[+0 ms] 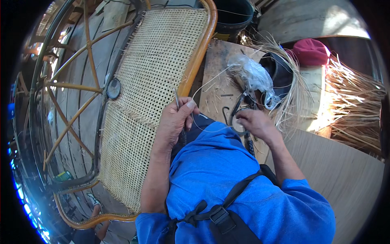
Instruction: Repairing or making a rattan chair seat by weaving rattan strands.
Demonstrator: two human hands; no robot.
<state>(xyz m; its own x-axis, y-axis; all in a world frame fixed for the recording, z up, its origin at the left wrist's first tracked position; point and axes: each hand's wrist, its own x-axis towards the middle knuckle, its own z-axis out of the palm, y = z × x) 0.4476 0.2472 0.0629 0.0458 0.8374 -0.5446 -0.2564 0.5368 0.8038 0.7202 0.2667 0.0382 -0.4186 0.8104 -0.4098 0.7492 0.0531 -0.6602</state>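
Observation:
My left hand (175, 118) is closed around a slim, pointed metal tool (176, 99) whose tip sticks up past the thumb; its exact kind is unclear. A thin, pale cane strand (211, 131) runs from the left fingers in a slack loop toward my right hand (256, 123). The right fingers are pinched together at the strand's far end, their tips partly hidden. Left of my left hand stands a chair frame (187, 83) of varnished, bent rattan. Woven cane webbing (158, 53) with small open holes covers its panel, and short ends fringe the panel's left edge.
A wooden board (213, 61) holds a clear plastic bag (252, 71), a black container (280, 73), loose cane strands (300, 87) and a black hook (226, 114). Farther right lie a dark red cloth item (310, 51) and bundled cane (353, 101). A dark bucket (233, 16) stands behind.

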